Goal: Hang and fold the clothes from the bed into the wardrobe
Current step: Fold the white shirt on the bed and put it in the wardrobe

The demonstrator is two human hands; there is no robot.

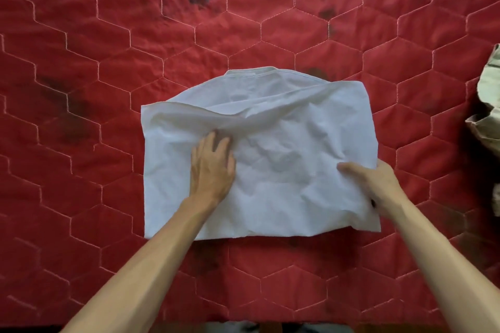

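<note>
- Two bare arms reach in from the bottom edge of the view: the left forearm (140, 265) comes up from the lower left and the right forearm (443, 265) from the lower right, both over the bed.
- At the centre lies the white garment (284, 157), folded into a rough, creased rectangle. It lies flat on the red quilt (108, 62) that covers the bed.
- The garment's far edge is rounded and ends in a stitched neckband. A raised ridge of cloth runs across its upper part from left to right.
- The left hand (212, 167) rests palm down on the left half of the garment. Its fingers are straight and slightly spread, with the fingertips touching the foot of the ridge.
- The right hand (378, 184) holds the garment's right edge. The thumb lies on top of the cloth and points left. The other fingers are hidden at or under the edge, so I cannot tell how they lie.
- The quilt fills nearly the whole view. It has pale stitching in long hexagons and several darker blotches, most of them toward the far side.
- At the right edge of the view, well apart from the white garment, a crumpled pale green cloth (487, 116) lies on the quilt, only partly in view.
</note>
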